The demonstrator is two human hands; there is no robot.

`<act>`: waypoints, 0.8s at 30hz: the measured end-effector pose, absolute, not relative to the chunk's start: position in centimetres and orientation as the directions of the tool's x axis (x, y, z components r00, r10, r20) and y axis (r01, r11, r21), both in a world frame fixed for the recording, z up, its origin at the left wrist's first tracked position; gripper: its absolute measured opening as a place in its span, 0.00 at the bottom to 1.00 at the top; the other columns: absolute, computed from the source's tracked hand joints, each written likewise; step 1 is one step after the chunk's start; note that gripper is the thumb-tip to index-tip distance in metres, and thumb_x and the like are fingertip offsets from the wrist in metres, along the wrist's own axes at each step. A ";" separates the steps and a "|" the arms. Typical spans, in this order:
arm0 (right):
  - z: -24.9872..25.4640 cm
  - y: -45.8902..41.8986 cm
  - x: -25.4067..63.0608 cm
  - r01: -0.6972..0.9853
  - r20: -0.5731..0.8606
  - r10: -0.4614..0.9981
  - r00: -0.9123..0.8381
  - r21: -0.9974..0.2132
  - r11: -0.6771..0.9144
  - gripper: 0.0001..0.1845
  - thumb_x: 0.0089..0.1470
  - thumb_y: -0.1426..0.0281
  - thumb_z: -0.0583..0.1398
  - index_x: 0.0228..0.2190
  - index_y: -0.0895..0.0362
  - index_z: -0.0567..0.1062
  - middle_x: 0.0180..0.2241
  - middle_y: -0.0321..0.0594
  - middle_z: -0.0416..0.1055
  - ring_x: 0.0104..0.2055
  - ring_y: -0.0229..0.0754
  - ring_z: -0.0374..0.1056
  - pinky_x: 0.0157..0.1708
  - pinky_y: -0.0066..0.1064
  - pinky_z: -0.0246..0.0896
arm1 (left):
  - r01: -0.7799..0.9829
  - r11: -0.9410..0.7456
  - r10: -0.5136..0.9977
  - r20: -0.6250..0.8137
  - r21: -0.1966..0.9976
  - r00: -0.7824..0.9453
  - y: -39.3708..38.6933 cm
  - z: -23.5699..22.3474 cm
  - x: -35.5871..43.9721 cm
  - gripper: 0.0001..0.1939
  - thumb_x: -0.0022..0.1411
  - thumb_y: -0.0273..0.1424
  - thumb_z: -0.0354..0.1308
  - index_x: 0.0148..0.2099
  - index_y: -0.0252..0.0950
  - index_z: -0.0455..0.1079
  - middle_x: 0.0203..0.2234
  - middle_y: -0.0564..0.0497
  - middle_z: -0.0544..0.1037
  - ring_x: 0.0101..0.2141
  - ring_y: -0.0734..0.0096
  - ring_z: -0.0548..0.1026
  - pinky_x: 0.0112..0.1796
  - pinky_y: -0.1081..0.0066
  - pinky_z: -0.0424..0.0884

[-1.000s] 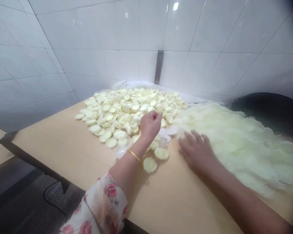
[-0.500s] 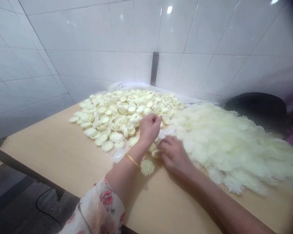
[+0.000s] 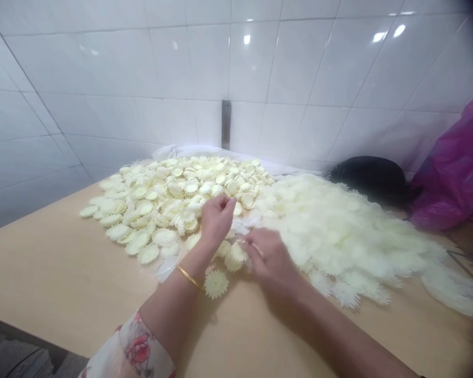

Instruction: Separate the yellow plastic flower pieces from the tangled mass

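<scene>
My left hand (image 3: 217, 220) is closed in a pinch at the front of a pile of pale yellow scalloped cups (image 3: 173, 194); what lies between its fingers is hidden. A gold bangle (image 3: 189, 277) circles that wrist. Just to its right, my right hand (image 3: 271, 258) is closed, thumb and fingertips together, with a sliver of something white at the thumb. A pale yellow scalloped piece (image 3: 235, 257) sits at these fingertips, partly covered; I cannot tell if it is gripped. Below lies a flat toothed disc (image 3: 216, 284) with a small dark centre hole.
A large heap of thin, pale toothed sheets (image 3: 350, 236) spreads across the right of the wooden table (image 3: 43, 268). Behind it are a dark rounded object (image 3: 368, 178) and a magenta plastic bag (image 3: 453, 168). A clear round piece (image 3: 167, 266) lies beside my left forearm. White tiles back the table.
My right hand has left the edge of the thin-sheet heap, moved left beside my left hand and closed. My left hand stays closed by the cups. The view has turned right, bringing the magenta bag in.
</scene>
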State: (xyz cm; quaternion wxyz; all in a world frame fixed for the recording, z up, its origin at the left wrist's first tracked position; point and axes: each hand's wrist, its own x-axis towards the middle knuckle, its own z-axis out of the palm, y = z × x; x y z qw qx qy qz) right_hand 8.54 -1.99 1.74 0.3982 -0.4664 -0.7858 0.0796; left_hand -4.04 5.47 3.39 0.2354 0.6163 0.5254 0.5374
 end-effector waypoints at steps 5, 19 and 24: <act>2.3 -1.5 12.5 0.658 0.424 0.898 0.115 -0.710 0.251 0.15 0.54 0.64 0.50 0.18 0.55 0.57 0.15 0.30 0.55 0.19 0.34 0.53 0.20 0.26 0.48 | 0.264 -0.243 0.969 0.247 0.933 0.018 3.7 3.4 -2.1 0.17 0.54 0.41 0.50 0.21 0.34 0.60 0.16 0.56 0.62 0.20 0.78 0.59 0.24 0.74 0.58; 2.0 -1.9 13.6 0.211 0.210 0.971 0.115 -0.960 0.182 0.23 0.55 0.55 0.44 0.19 0.56 0.62 0.16 0.35 0.60 0.21 0.37 0.58 0.23 0.29 0.55 | -0.190 0.122 0.875 -0.015 0.974 0.485 0.7 2.0 1.3 0.17 0.54 0.40 0.52 0.20 0.34 0.57 0.12 0.56 0.61 0.16 0.79 0.61 0.23 0.74 0.57; 2.1 -2.2 14.5 0.433 0.511 0.860 0.003 -0.775 0.459 0.16 0.52 0.59 0.52 0.40 0.54 0.67 0.38 0.43 0.67 0.37 0.42 0.63 0.37 0.34 0.59 | -0.289 0.311 0.855 -0.134 0.905 0.501 0.9 2.3 1.3 0.16 0.52 0.40 0.54 0.21 0.35 0.56 0.10 0.59 0.56 0.13 0.80 0.60 0.19 0.75 0.53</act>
